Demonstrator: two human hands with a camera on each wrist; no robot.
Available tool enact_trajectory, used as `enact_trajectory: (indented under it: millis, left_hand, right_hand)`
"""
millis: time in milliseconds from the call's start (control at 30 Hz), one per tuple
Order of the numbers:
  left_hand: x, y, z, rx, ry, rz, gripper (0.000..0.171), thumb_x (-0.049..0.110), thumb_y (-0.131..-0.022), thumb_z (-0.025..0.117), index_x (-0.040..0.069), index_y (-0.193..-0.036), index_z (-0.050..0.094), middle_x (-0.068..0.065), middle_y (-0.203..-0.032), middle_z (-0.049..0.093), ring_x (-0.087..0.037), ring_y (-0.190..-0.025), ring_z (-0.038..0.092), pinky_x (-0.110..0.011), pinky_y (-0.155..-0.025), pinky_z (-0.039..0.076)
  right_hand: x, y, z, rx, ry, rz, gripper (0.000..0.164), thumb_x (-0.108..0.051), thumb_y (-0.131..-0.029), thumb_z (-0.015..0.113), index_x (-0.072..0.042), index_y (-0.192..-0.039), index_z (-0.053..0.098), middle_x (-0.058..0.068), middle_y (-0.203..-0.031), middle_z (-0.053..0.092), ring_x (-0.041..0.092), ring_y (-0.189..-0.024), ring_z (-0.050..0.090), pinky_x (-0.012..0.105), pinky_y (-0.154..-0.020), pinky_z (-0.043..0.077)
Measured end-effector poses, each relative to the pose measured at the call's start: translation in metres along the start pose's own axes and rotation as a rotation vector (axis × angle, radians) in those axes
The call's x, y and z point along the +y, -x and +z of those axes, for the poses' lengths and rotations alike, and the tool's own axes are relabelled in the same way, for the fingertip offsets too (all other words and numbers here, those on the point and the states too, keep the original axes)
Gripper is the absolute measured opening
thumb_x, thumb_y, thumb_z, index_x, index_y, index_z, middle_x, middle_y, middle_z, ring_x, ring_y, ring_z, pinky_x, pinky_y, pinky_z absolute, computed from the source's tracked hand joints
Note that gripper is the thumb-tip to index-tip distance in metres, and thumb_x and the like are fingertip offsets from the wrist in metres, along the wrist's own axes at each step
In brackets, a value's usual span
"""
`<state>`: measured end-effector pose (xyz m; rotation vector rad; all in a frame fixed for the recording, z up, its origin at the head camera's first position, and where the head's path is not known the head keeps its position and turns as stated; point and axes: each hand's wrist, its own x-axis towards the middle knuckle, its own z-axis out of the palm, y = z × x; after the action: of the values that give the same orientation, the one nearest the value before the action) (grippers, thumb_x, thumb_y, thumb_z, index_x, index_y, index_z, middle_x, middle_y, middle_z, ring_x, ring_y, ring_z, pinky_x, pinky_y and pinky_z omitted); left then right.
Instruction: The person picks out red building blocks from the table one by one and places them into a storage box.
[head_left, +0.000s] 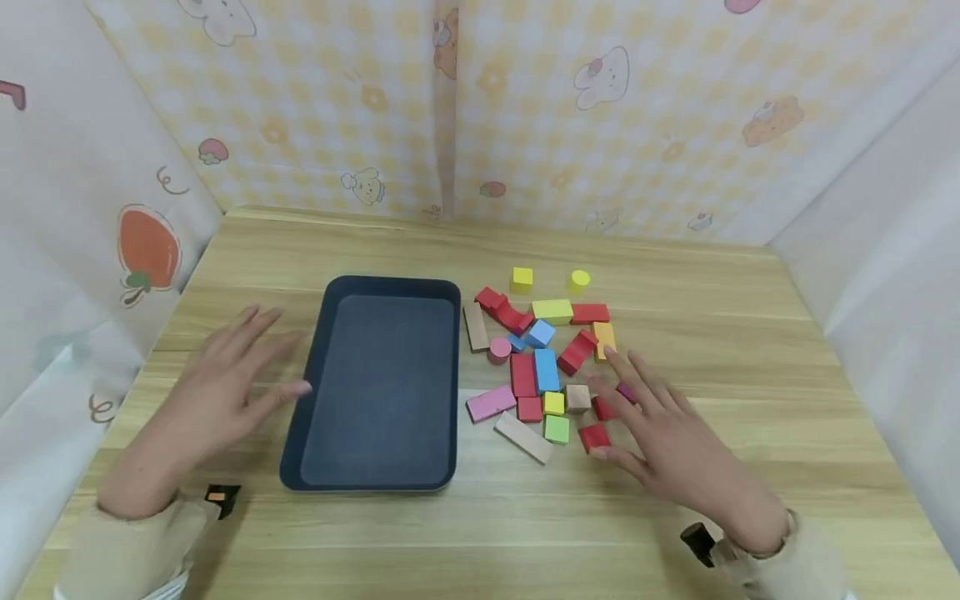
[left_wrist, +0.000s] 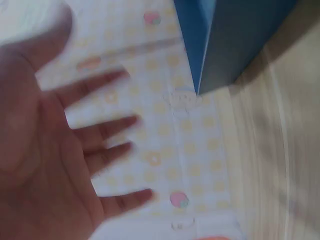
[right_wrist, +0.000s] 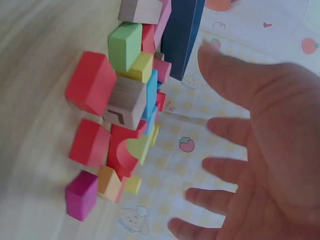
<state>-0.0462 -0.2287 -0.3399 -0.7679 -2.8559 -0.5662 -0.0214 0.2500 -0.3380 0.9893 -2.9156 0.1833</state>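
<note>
We hold our left hand (head_left: 225, 379) flat above the table, palm down, fingers spread and straight, gripping nothing. Our right hand (head_left: 663, 433) is likewise open, its fingers (right_wrist: 225, 172) fanned out and pointing forward. Both wrists sit low near us, in beige sleeves (head_left: 120, 546), forearms angled inward.

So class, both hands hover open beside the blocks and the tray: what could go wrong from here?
1. The right hand hangs spread over crowded blocks; its fingers could knock neighbours aside when picking one.
2. The yellow cylinder might roll if bumped.
3. The left hand is beside the tray, not touching it, so a nudge might slide the tray.
</note>
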Motion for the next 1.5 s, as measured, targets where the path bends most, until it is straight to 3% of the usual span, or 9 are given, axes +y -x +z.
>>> enact_trajectory:
  millis: [167,233,300,400,467,733,1000,1200,1500]
  left_hand:
    - [-0.016,-0.005,0.009,-0.043,0.074,-0.156,0.056,0.040,-0.086,0.060,-0.001,-0.123,0.053,-0.025,-0.127,0.047,-0.044,-0.119,0.036,-0.064,-0.090,0.029]
    - [-0.018,-0.008,0.017,-0.028,0.108,-0.191,0.051,0.039,-0.087,0.059,-0.003,-0.115,0.056,-0.023,-0.117,0.054,-0.041,-0.109,0.044,-0.058,-0.086,0.035]
    - [-0.018,-0.012,0.023,0.003,0.121,-0.223,0.042,0.038,-0.087,0.060,-0.002,-0.102,0.058,-0.018,-0.095,0.060,-0.034,-0.089,0.053,-0.050,-0.076,0.042]
    - [-0.018,-0.017,0.028,0.020,0.129,-0.249,0.034,0.037,-0.088,0.059,0.003,-0.085,0.053,-0.006,-0.067,0.052,-0.020,-0.059,0.047,-0.036,-0.056,0.040]
    - [-0.019,-0.020,0.029,-0.003,0.132,-0.267,0.034,0.037,-0.088,0.058,0.006,-0.079,0.050,-0.001,-0.059,0.043,-0.014,-0.051,0.039,-0.031,-0.050,0.034]
    - [-0.024,-0.021,0.035,-0.153,0.181,-0.341,0.041,0.046,-0.088,0.055,0.010,-0.069,0.050,0.003,-0.053,0.040,-0.013,-0.048,0.037,-0.029,-0.049,0.032]
    - [-0.026,-0.025,0.050,-0.262,0.229,-0.274,0.040,0.038,-0.088,0.057,0.013,-0.060,0.042,0.005,-0.050,0.034,-0.010,-0.045,0.034,-0.026,-0.045,0.029]
    - [-0.023,-0.026,0.051,-0.339,0.161,-0.245,0.033,0.028,-0.095,0.047,0.013,-0.066,0.051,0.003,-0.055,0.043,-0.012,-0.051,0.042,-0.031,-0.052,0.037]
    - [-0.024,-0.012,0.048,-0.355,0.131,-0.305,0.032,0.023,-0.097,0.040,0.011,-0.072,0.056,0.001,-0.058,0.046,-0.014,-0.056,0.044,-0.034,-0.057,0.038]
  right_hand:
    - [0.000,0.003,0.007,0.024,-0.066,0.117,0.062,-0.042,-0.078,0.068,-0.008,-0.127,0.049,0.014,-0.130,0.042,0.029,-0.117,0.036,0.044,-0.080,0.049]
    - [-0.001,0.004,0.009,0.019,-0.058,0.150,0.054,-0.041,-0.078,0.069,-0.005,-0.116,0.054,0.011,-0.119,0.046,0.025,-0.108,0.040,0.038,-0.072,0.051]
    - [-0.001,0.006,0.012,0.010,-0.055,0.170,0.051,-0.041,-0.078,0.069,-0.004,-0.110,0.056,0.007,-0.110,0.047,0.022,-0.101,0.041,0.034,-0.068,0.050]
    - [-0.002,0.008,0.016,-0.015,-0.065,0.205,0.047,-0.041,-0.077,0.070,-0.004,-0.104,0.057,0.006,-0.103,0.049,0.019,-0.092,0.045,0.032,-0.064,0.049]
    - [-0.003,0.009,0.018,-0.036,-0.078,0.234,0.045,-0.040,-0.078,0.070,-0.004,-0.102,0.056,0.006,-0.099,0.052,0.017,-0.084,0.047,0.031,-0.062,0.049]
    - [-0.006,0.005,0.022,-0.137,-0.124,0.319,0.041,-0.045,-0.080,0.065,-0.010,-0.100,0.056,-0.001,-0.082,0.056,0.010,-0.064,0.046,0.028,-0.057,0.045]
    - [-0.011,0.002,0.018,-0.226,-0.074,0.366,0.034,-0.044,-0.081,0.064,-0.012,-0.086,0.053,-0.005,-0.061,0.043,0.010,-0.051,0.040,0.026,-0.046,0.036]
    - [-0.015,-0.003,0.015,-0.258,-0.063,0.410,0.032,-0.043,-0.082,0.064,-0.013,-0.081,0.052,-0.003,-0.059,0.041,0.012,-0.051,0.039,0.027,-0.046,0.034]
    - [-0.018,-0.016,0.022,-0.321,-0.101,0.439,0.038,-0.044,-0.077,0.068,-0.011,-0.091,0.054,-0.001,-0.060,0.043,0.012,-0.050,0.041,0.027,-0.046,0.036]
